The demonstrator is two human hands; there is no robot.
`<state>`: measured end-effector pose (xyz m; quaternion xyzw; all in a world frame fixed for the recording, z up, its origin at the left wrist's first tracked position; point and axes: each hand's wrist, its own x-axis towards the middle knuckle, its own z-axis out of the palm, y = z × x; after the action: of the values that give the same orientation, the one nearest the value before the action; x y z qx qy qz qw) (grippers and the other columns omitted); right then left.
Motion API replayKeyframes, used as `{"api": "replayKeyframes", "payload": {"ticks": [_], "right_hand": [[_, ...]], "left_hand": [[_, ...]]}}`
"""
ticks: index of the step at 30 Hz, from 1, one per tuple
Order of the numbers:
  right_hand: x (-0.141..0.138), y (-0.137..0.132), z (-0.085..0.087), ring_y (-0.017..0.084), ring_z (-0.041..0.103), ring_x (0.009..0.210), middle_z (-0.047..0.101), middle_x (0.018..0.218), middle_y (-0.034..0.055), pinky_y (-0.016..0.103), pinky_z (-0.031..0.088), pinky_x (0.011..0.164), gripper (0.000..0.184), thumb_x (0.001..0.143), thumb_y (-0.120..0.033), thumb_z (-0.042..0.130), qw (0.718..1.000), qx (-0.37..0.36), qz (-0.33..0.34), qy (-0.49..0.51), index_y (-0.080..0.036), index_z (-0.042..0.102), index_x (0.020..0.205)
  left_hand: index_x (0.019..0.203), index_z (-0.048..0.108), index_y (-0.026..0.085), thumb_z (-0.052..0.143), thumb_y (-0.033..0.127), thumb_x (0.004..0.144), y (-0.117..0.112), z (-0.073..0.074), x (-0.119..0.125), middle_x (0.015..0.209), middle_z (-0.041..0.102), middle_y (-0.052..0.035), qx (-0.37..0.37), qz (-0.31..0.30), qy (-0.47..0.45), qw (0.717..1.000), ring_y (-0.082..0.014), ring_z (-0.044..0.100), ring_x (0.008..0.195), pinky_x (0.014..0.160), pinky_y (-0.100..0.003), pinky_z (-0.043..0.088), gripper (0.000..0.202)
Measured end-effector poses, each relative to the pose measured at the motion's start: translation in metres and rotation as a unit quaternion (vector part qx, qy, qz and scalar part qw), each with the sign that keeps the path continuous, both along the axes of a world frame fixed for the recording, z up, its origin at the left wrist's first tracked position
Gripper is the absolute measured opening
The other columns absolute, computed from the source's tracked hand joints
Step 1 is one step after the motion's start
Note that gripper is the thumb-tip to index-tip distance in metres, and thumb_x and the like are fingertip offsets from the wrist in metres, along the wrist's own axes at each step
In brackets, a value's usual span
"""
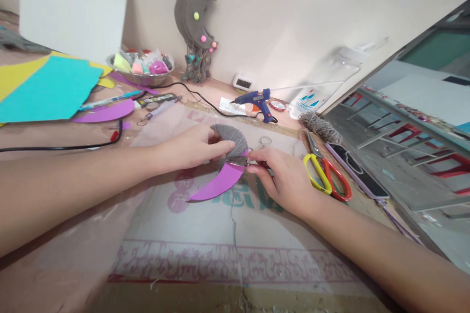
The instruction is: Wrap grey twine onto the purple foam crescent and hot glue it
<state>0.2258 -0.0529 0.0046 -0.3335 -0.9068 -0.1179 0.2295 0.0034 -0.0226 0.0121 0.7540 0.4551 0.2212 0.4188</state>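
A purple crescent-shaped foam piece (220, 182), half wrapped in grey yarn (231, 137), lies on the printed sheet (205, 234) in the middle of the table. My left hand (194, 147) is closed on its grey-wrapped upper part, thumb and fingers pinching it. My right hand (284, 176) pinches the yarn strand at the crescent's outer edge, where the grey wrapping ends, fingers pressed together.
Yellow-and-red scissors (326, 176), a phone (354, 168) and a ball of grey yarn (319, 127) lie to the right. A blue glue gun (259, 102) stands behind. A metal bowl of pompoms (141, 68), coloured foam sheets (44, 88) and a black cable (73, 145) lie left.
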Motion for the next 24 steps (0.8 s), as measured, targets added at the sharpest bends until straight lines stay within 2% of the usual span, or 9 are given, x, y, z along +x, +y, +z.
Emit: {"api": "replayKeyframes", "payload": {"ticks": [7, 19, 24], "right_hand": [[-0.0019, 0.0007, 0.0016, 0.018, 0.062, 0.073, 0.068, 0.083, 0.0070, 0.028, 0.045, 0.062, 0.022, 0.094, -0.033, 0.045, 1.000, 0.011, 0.012, -0.020, -0.015, 0.058, 0.097], [-0.0024, 0.0011, 0.0016, 0.016, 0.062, 0.072, 0.068, 0.081, 0.0059, 0.027, 0.045, 0.062, 0.018, 0.092, -0.030, 0.049, 0.999, 0.011, 0.025, -0.027, -0.014, 0.058, 0.094], [-0.0006, 0.0004, 0.0009, 0.017, 0.062, 0.073, 0.068, 0.082, 0.0055, 0.027, 0.046, 0.063, 0.015, 0.093, -0.028, 0.047, 1.000, -0.002, 0.027, 0.001, -0.016, 0.057, 0.095]], "left_hand": [[0.058, 0.051, 0.017, 0.045, 0.040, 0.085, -0.0002, 0.0036, 0.0016, 0.045, 0.046, 0.0040, 0.043, -0.010, 0.017, 0.999, -0.0079, 0.039, 0.039, 0.042, -0.023, 0.027, 0.035], [0.058, 0.051, 0.017, 0.046, 0.040, 0.084, -0.0003, 0.0033, 0.0012, 0.045, 0.044, 0.0046, 0.054, -0.021, 0.009, 0.998, -0.0079, 0.038, 0.040, 0.043, -0.023, 0.028, 0.035], [0.059, 0.052, 0.017, 0.045, 0.041, 0.084, 0.0011, 0.0024, 0.0005, 0.048, 0.046, 0.0037, 0.047, -0.019, -0.005, 0.999, -0.0082, 0.041, 0.042, 0.042, -0.023, 0.029, 0.036]]}}
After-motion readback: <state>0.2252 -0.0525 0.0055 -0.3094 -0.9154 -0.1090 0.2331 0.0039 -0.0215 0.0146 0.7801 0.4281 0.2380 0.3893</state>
